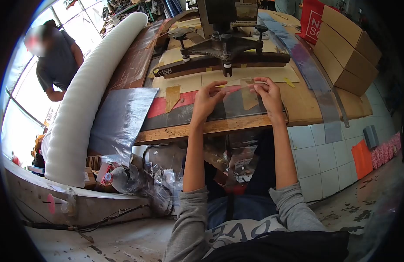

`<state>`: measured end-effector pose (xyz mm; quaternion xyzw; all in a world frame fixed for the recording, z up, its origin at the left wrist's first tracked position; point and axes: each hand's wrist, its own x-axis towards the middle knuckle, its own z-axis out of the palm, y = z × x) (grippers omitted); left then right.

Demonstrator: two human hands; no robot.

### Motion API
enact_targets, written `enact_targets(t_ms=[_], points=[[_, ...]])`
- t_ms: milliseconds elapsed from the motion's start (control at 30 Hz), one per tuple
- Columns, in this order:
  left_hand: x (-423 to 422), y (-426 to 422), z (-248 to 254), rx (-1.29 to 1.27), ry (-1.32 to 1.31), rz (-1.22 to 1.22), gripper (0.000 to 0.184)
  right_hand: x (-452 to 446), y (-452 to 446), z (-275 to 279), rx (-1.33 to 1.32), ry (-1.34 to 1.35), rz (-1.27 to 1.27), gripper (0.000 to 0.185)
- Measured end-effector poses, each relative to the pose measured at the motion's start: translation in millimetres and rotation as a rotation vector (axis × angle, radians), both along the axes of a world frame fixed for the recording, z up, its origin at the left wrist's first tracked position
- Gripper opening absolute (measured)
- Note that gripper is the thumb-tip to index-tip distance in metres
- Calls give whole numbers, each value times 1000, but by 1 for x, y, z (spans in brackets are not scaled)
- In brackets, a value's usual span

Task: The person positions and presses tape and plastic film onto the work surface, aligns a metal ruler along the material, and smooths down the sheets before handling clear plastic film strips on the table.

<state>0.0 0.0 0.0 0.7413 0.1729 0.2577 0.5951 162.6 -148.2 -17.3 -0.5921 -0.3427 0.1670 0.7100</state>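
A clear plastic sheet (pixel 233 102) hangs between my two hands over the table's front edge, its lower part draping towards my lap. My left hand (pixel 207 101) pinches its upper left side, thumb and fingers together. At its upper right, my right hand (pixel 268 94) is closed in a similar pinch. Under and behind the sheet is a work surface with a dark strip (pixel 180 114), a red strip (pixel 157 107) and pieces of brown tape (pixel 172 98). Just beyond my hands stands a dark metal press head (pixel 226 48) with a long bar (pixel 184 67).
A long white foam roll (pixel 95 87) leans along the left, beside folded clear film (pixel 121 113). Another person (pixel 58 61) is behind it. Cardboard boxes (pixel 347 54) and a red bag (pixel 310 22) stand at right. Long plastic strips (pixel 328 111) overhang the table's right front edge.
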Motion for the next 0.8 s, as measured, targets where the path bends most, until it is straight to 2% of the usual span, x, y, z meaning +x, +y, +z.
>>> enact_targets(t_ms=[167,267,367,467,567,800], points=[[7,9,-12,134,-44,11,38,-5,0,5,75,9,38,23],[0,1,-1,113,-19,30,33,-6,0,-5,105,-87,48,19],[3,-2,-1,46,-93,32,29,-5,0,-8,146,0,34,18],[3,0,-3,50,-96,36,24,-4,-1,-7,130,-41,42,13],[2,-1,-1,146,0,80,17,-4,-2,-8,95,-39,23,9],[4,-2,-4,166,-31,83,12,-8,-3,-4,101,28,-3,5]])
